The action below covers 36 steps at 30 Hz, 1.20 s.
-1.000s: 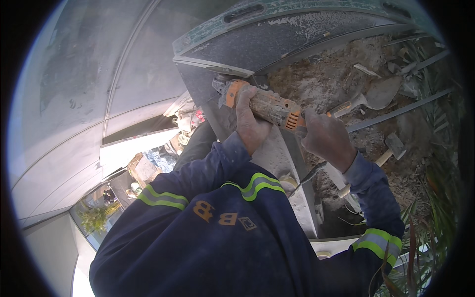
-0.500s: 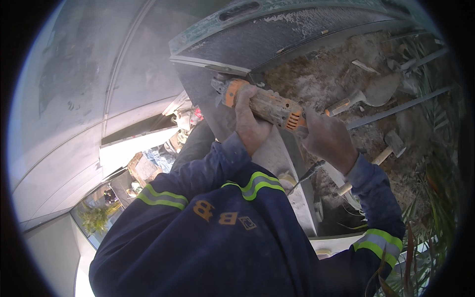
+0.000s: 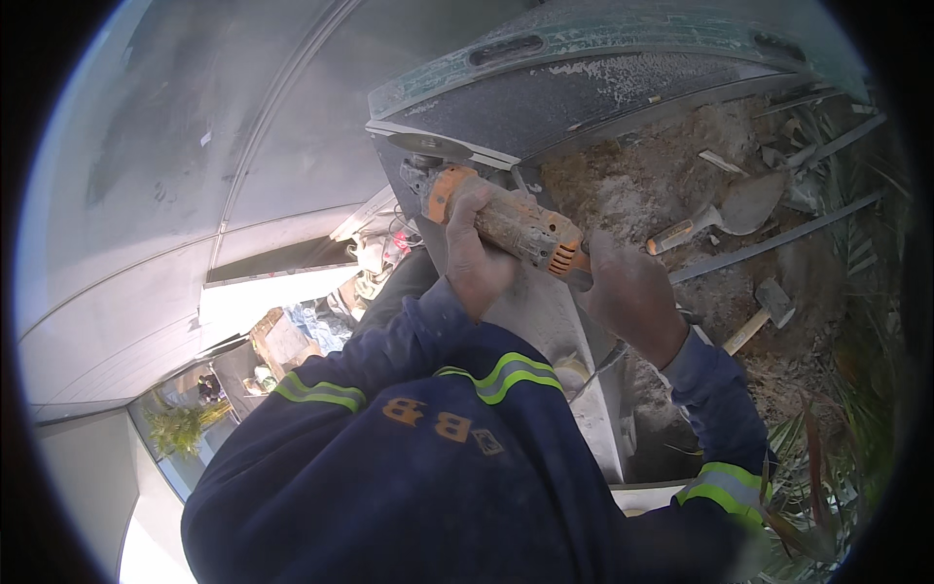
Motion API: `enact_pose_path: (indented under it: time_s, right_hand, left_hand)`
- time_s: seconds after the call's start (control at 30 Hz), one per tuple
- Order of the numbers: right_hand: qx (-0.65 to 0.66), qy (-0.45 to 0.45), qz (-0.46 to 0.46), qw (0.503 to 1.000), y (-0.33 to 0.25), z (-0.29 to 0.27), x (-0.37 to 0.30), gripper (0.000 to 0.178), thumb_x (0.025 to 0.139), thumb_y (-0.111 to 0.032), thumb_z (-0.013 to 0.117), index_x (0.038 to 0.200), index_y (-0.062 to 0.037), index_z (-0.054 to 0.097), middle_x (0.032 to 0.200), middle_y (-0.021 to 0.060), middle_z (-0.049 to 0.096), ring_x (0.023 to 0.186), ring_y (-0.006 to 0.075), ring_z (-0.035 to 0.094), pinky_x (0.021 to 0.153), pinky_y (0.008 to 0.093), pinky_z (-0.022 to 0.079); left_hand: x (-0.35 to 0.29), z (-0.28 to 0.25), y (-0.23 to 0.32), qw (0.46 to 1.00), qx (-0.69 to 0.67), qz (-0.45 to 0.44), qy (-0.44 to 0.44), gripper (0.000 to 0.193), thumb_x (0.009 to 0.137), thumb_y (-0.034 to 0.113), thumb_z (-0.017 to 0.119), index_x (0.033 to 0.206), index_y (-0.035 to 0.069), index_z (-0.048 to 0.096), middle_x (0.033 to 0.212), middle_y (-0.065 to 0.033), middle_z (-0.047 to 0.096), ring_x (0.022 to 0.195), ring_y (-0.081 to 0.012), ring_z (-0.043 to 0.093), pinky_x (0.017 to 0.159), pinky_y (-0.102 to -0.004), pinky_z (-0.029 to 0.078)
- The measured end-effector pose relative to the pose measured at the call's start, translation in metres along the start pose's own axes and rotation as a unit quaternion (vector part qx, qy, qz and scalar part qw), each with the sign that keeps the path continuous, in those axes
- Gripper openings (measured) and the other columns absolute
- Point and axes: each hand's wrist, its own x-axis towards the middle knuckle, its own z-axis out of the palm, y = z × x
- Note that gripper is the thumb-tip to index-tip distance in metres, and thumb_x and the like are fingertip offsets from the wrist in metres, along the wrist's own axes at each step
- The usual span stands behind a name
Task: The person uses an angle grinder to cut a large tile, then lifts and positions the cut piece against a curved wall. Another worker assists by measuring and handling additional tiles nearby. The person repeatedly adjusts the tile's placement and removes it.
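Both hands hold a dusty orange angle grinder (image 3: 516, 222). My left hand (image 3: 474, 255) wraps round its body just behind the head, and my right hand (image 3: 626, 288) grips the rear end. The cutting disc (image 3: 429, 147) sits at the far left end of the tool, by the corner of a dark stone slab (image 3: 555, 102) with a pale edge. Whether the disc touches the slab I cannot tell. A cable (image 3: 595, 372) hangs below my right hand. Along the slab's far side lies a long greenish spirit level (image 3: 623, 41).
On the sandy soil to the right lie a trowel (image 3: 715, 216), a hammer (image 3: 761, 315) and a metal strip (image 3: 778, 236). Plants (image 3: 827, 467) stand at the lower right. A grey wall panel (image 3: 146, 224) rises at left, with a cardboard box (image 3: 284, 341) and cloths below it.
The grinder and both hands have shifted slightly left in the picture, while the slab and level appear lower and further right. The disc now shows more fully. My grip is unchanged.
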Motion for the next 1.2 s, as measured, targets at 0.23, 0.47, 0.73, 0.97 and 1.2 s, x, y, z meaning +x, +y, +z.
enact_pose_path:
  time_s: [0.23,0.47,0.73,0.97,1.2]
  right_hand:
    - [0.236,-0.158,0.129,0.950,-0.037,-0.011,-0.007,0.042,0.079,-0.026,0.085,0.099,0.0013,0.061,0.073,0.0139,0.069,0.061,0.0243,0.071,0.055,0.0342,0.055]
    - [0.519,-0.300,0.267,0.755,-0.056,0.030,-0.034,0.026,0.084,-0.019,0.082,0.097,-0.0010,0.069,0.073,0.0072,0.069,0.054,0.0133,0.065,0.046,0.0241,0.046]
    - [0.474,-0.085,0.336,0.810,-0.140,0.082,-0.058,0.023,0.083,-0.016,0.081,0.083,-0.0029,0.063,0.063,0.0036,0.060,0.045,0.0094,0.054,0.040,0.0256,0.039]
    - [0.444,0.058,0.376,0.811,-0.192,0.116,-0.063,0.027,0.078,-0.019,0.074,0.070,0.0051,0.064,0.054,0.0058,0.058,0.039,0.0113,0.052,0.034,0.0284,0.034]
    - [0.462,0.219,0.356,0.782,-0.223,0.170,-0.079,0.021,0.074,-0.017,0.067,0.070,0.0038,0.067,0.056,0.0062,0.059,0.041,0.0143,0.053,0.035,0.0328,0.035]
  left_hand:
    - [-0.013,-0.006,0.036,0.992,0.029,-0.011,-0.119,0.050,0.086,0.024,0.071,0.127,0.003,0.050,0.115,-0.0178,0.060,0.115,-0.0333,0.060,0.103,-0.0530,0.049]
    - [-0.012,-0.025,0.053,0.959,0.071,-0.078,-0.263,0.049,0.085,0.023,0.070,0.126,0.002,0.055,0.112,-0.0170,0.065,0.108,-0.0302,0.066,0.100,-0.0486,0.052]
    - [0.015,-0.043,0.070,0.917,0.078,-0.218,-0.324,0.045,0.084,0.021,0.070,0.122,0.001,0.057,0.109,-0.0165,0.066,0.106,-0.0317,0.067,0.098,-0.0482,0.054]
    - [0.032,-0.050,0.067,0.873,0.089,-0.275,-0.393,0.039,0.087,0.019,0.064,0.121,0.001,0.057,0.108,-0.0197,0.066,0.103,-0.0372,0.067,0.094,-0.0515,0.055]
    - [0.014,-0.051,0.059,0.824,0.146,-0.346,-0.423,0.047,0.089,0.030,0.062,0.125,0.002,0.054,0.115,-0.0179,0.062,0.111,-0.0337,0.061,0.089,-0.0487,0.054]
